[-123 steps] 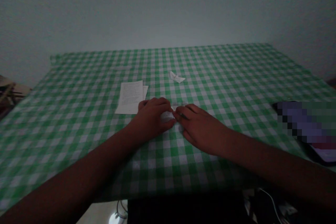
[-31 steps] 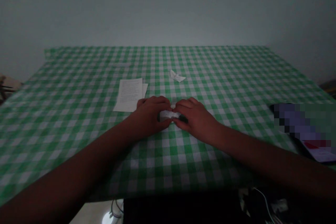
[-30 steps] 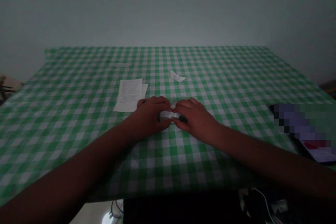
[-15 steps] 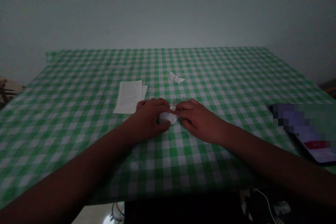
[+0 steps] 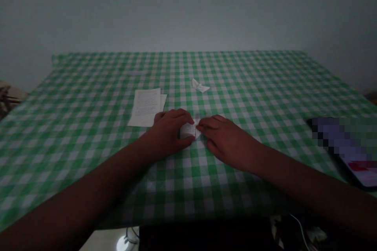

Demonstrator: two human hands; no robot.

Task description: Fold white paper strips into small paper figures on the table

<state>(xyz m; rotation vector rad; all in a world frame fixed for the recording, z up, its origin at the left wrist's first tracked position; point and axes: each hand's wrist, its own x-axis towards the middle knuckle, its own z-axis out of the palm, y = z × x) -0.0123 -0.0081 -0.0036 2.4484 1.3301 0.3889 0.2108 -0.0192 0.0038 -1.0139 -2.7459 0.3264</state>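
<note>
Both my hands meet at the middle of a table covered in a green and white checked cloth [image 5: 88, 153]. Between them lies a small folded piece of printed white paper [image 5: 188, 130]. My left hand [image 5: 169, 131] curls over its left side, fingers bent and pressing it down. My right hand [image 5: 225, 139] pinches its right edge with fingertips together. Most of the paper is hidden under my fingers.
A flat stack of printed sheets [image 5: 145, 106] lies just beyond my left hand. A small folded paper scrap [image 5: 199, 86] sits farther back. A phone with a lit screen [image 5: 350, 149] rests at the right edge. Cables [image 5: 300, 229] hang below the near edge.
My right hand has slid slightly right and lowered, uncovering more of the small paper. My left hand has stayed in place on it.
</note>
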